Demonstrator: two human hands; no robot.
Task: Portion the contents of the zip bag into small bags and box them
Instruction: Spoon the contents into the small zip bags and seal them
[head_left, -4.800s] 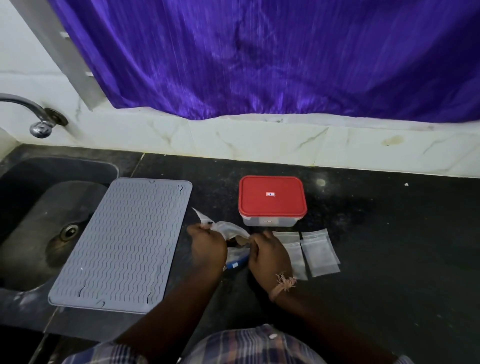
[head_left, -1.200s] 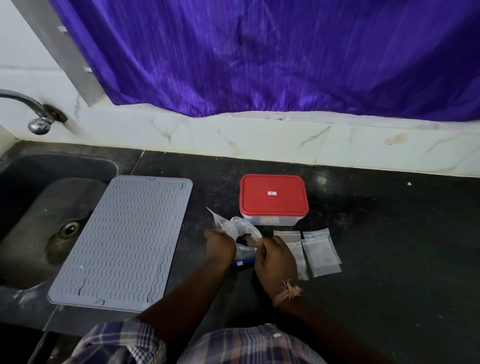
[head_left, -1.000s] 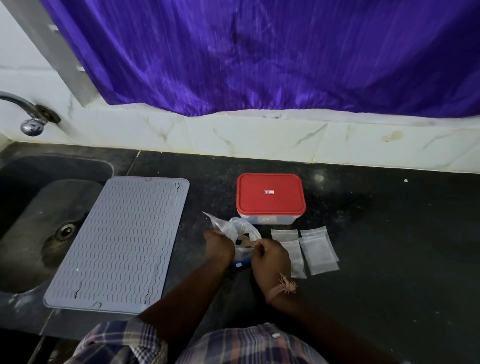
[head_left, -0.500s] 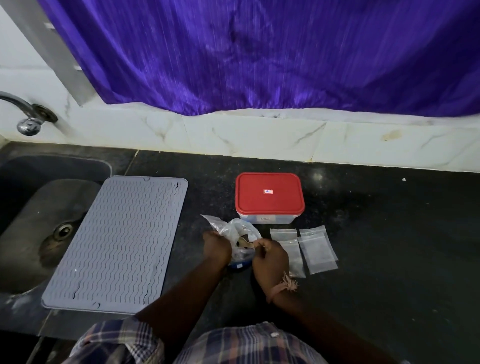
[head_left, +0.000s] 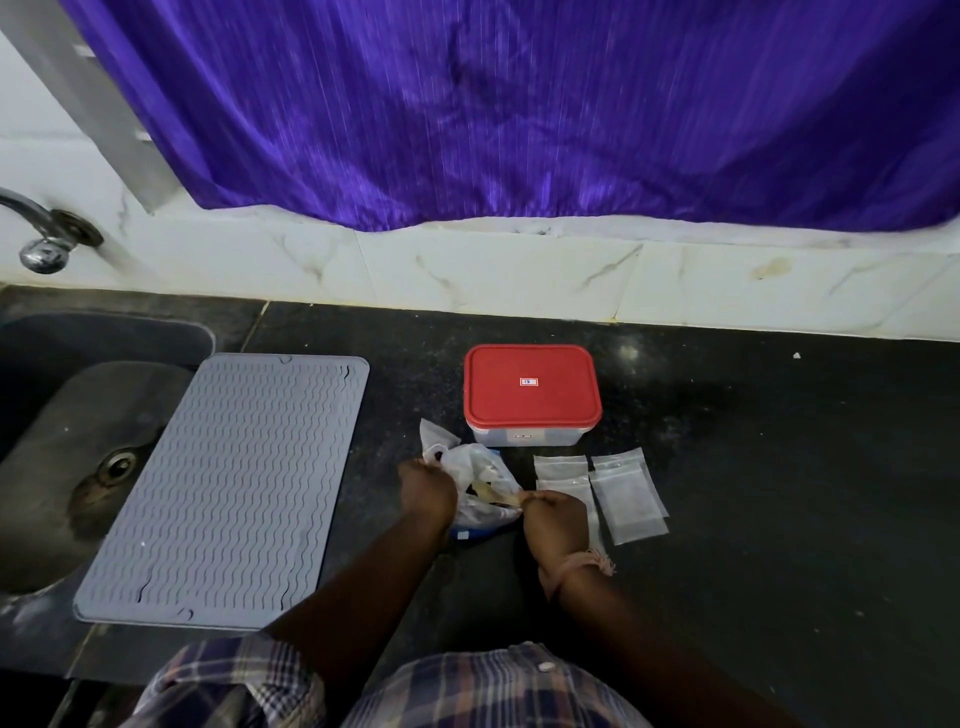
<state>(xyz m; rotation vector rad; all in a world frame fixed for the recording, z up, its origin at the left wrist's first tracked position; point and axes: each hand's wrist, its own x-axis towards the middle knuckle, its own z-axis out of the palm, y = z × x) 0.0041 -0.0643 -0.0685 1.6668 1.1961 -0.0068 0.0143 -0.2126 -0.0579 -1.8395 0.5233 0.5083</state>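
A clear zip bag (head_left: 475, 480) with dark and tan contents sits on the black counter (head_left: 753, 493), just in front of the box. My left hand (head_left: 427, 492) grips the bag's left edge. My right hand (head_left: 553, 517) pinches its right edge, so the mouth is spread between the two hands. The clear box with a red lid (head_left: 531, 392) stands shut behind the bag. Two small empty zip bags (head_left: 628, 491) lie flat to the right of my right hand, partly overlapping.
A grey ribbed mat (head_left: 228, 483) lies to the left, partly over the edge of the dark sink (head_left: 57, 467). A tap (head_left: 44, 249) juts from the white tiled wall. A purple curtain (head_left: 519, 104) hangs behind the counter.
Both hands stay on the zip bag. The bag's mouth has been pulled wider and its top has bunched up toward the box. The small bags and box have not moved.
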